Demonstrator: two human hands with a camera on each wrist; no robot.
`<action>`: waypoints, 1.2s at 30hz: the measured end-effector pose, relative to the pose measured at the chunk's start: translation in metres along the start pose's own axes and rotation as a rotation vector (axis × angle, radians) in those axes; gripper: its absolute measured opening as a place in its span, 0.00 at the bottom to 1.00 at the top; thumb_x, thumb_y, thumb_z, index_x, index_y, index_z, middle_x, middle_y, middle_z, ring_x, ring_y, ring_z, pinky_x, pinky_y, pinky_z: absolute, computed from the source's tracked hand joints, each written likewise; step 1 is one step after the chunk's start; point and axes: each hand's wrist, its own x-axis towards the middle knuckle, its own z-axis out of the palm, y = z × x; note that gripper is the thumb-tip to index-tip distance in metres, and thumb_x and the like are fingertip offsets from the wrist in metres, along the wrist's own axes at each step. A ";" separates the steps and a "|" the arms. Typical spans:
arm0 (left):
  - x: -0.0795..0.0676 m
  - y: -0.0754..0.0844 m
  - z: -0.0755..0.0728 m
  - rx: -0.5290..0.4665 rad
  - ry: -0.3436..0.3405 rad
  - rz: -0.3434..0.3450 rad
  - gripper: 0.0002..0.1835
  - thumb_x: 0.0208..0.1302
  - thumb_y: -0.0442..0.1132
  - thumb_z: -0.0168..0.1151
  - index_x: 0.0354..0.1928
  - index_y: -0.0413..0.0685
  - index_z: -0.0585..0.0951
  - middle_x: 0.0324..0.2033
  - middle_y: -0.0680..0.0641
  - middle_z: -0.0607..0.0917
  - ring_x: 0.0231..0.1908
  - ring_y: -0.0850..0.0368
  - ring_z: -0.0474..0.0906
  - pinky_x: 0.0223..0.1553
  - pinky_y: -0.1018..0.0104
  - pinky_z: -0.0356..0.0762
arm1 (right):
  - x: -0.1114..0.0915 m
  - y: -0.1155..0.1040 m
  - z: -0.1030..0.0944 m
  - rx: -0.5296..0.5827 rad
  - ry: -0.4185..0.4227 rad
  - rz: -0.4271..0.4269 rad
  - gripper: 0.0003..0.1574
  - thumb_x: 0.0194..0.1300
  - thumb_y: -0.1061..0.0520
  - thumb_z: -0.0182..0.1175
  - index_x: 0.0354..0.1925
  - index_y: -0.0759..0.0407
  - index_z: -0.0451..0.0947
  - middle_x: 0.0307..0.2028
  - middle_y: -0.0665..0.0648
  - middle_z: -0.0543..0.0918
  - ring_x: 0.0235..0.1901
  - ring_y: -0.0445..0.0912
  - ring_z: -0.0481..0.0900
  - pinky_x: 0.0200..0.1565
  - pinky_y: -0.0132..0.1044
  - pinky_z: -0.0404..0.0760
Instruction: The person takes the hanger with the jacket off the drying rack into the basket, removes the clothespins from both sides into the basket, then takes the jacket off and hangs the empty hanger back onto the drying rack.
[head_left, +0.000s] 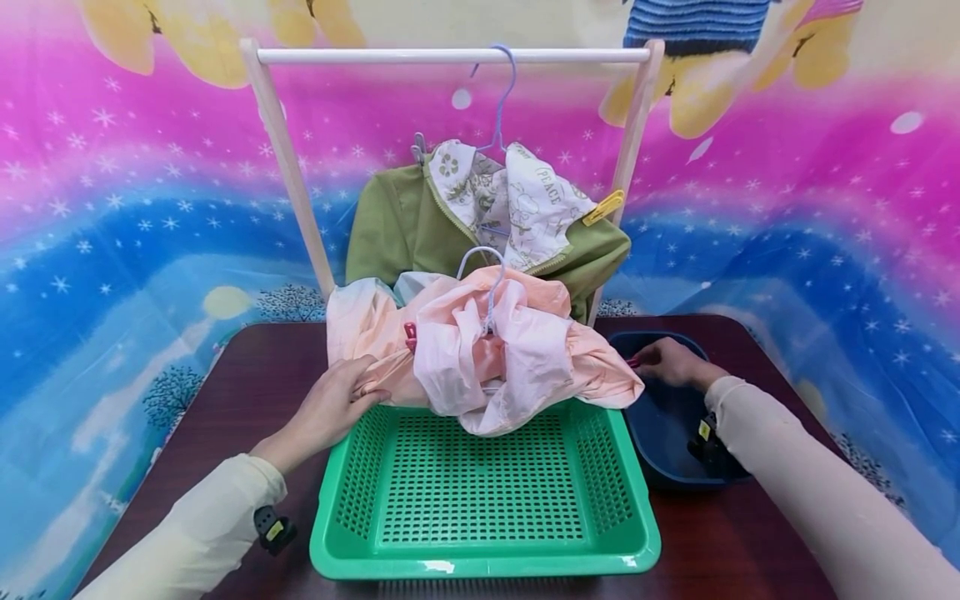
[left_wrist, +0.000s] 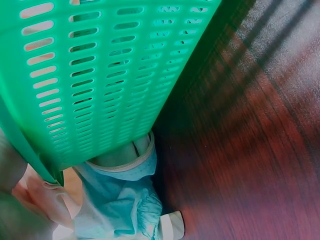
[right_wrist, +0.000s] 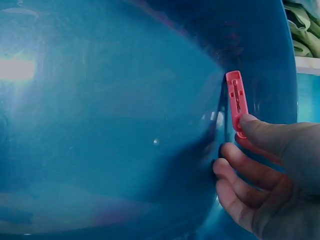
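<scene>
A pale pink hooded jacket on a light blue hanger lies over the back of the green basket. My left hand pinches the jacket's fabric on its left side. In the left wrist view, the basket's slotted wall covers most of the work. My right hand is over the dark blue basin and pinches a red clothespin between thumb and index finger, close to the basin's wall. Another red clothespin grips the jacket near its left shoulder.
Behind stands a wooden rack with a white rail. An olive green jacket hangs from it on a blue hanger, with a yellow clothespin and a grey clothespin at its shoulders. Everything stands on a dark red-brown table.
</scene>
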 end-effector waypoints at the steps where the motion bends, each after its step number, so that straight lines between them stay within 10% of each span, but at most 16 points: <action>1: 0.000 0.000 0.000 0.000 0.000 0.000 0.16 0.60 0.42 0.73 0.30 0.51 0.72 0.20 0.55 0.66 0.27 0.58 0.64 0.32 0.64 0.62 | 0.000 -0.001 0.000 -0.003 -0.001 0.007 0.19 0.71 0.64 0.58 0.55 0.76 0.79 0.48 0.73 0.85 0.35 0.47 0.82 0.35 0.39 0.79; 24: 0.000 -0.002 0.000 0.000 0.002 0.008 0.16 0.60 0.42 0.73 0.31 0.51 0.72 0.20 0.55 0.67 0.27 0.58 0.64 0.32 0.64 0.63 | -0.002 -0.003 0.004 -0.048 -0.013 0.061 0.26 0.76 0.54 0.54 0.59 0.76 0.77 0.54 0.75 0.82 0.46 0.58 0.84 0.45 0.49 0.83; 36: -0.001 -0.002 0.001 0.002 0.010 0.015 0.16 0.59 0.41 0.74 0.30 0.51 0.71 0.20 0.55 0.66 0.27 0.58 0.64 0.32 0.65 0.62 | -0.007 -0.006 -0.005 0.037 0.053 0.009 0.27 0.78 0.54 0.52 0.60 0.76 0.75 0.48 0.72 0.84 0.36 0.53 0.83 0.35 0.39 0.74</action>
